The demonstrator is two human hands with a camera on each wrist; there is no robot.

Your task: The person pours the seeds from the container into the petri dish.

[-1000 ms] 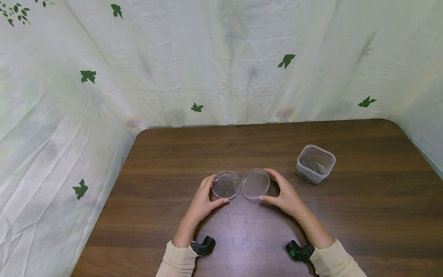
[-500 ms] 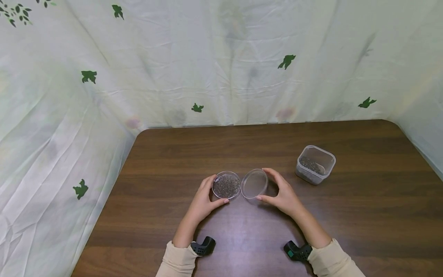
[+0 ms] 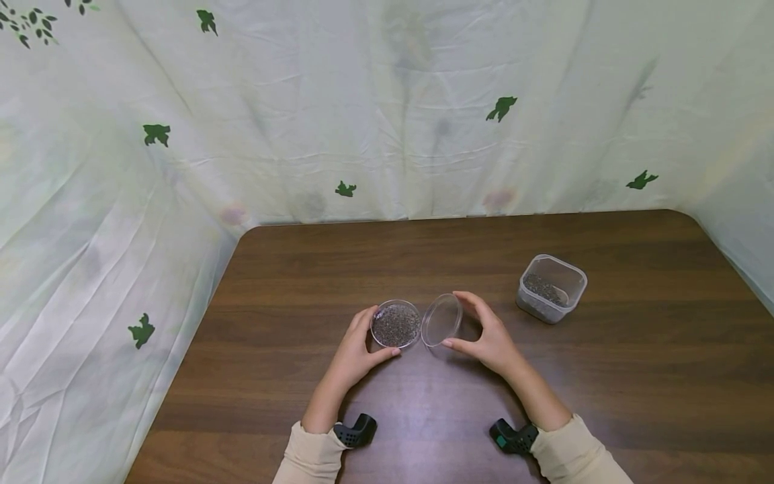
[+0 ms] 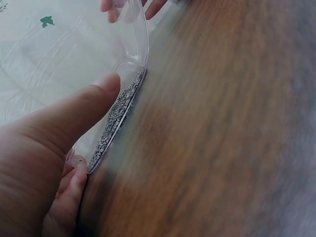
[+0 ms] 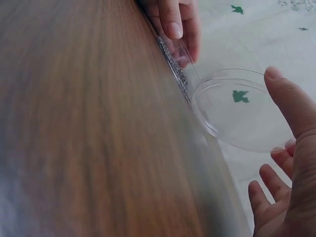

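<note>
A round clear petri dish [image 3: 396, 301] filled with dark grey granules [image 3: 396, 325] stands on the table. My left hand [image 3: 358, 355] holds it at the left side, thumb at the front and fingers behind. My right hand [image 3: 494, 341] pinches a clear petri dish lid [image 3: 442, 321] between thumb and fingers. The lid tilts steeply, its left edge low beside the dish's right rim and its right edge raised. In the right wrist view the lid [image 5: 242, 111] shows nothing in it, and several fingers spread below the thumb.
A clear square plastic tub [image 3: 543, 309] with more dark granules stands to the right behind my right hand. The brown wooden table [image 3: 338, 262] meets a pale curtain [image 3: 399, 134] with green leaf shapes at its back edge. Black devices sit on both wrists.
My right hand has moved slightly left and the lid has tipped more upright, its right edge rising. My left hand and the dish have stayed in place.
</note>
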